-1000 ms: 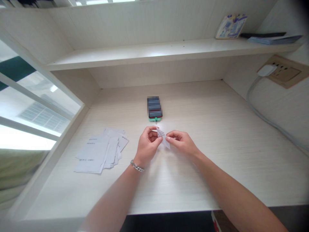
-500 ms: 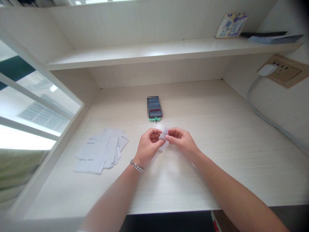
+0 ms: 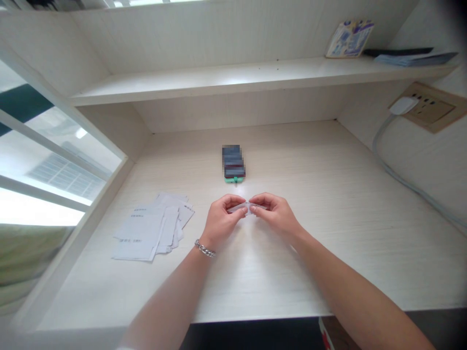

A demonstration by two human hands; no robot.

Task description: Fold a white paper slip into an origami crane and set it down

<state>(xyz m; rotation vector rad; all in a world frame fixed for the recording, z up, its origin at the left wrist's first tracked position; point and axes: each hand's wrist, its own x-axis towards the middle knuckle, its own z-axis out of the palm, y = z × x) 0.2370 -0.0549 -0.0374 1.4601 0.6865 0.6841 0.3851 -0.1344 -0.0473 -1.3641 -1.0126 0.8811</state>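
A small folded piece of white paper [image 3: 248,208] is pinched between my two hands above the middle of the desk. My left hand [image 3: 225,217], with a silver chain bracelet [image 3: 205,248] at the wrist, grips its left side between thumb and fingers. On the other side, my right hand [image 3: 274,212] grips it the same way, thumb tips close together. Much of the paper is hidden behind the fingers. Just beyond the hands lies a phone [image 3: 234,162] with a pixelated surface and a green lower edge.
Loose printed paper sheets [image 3: 146,233] lie in a pile at the left. A shelf [image 3: 219,85] spans the back, bearing a patterned packet [image 3: 350,39] and flat booklets [image 3: 416,59]. A white plug [image 3: 404,105] with a grey cable [image 3: 394,175] sits in the right wall socket.
The paper has turned from an upright, pointed shape into a flatter, wider one lying across both hands. My hands have barely shifted.
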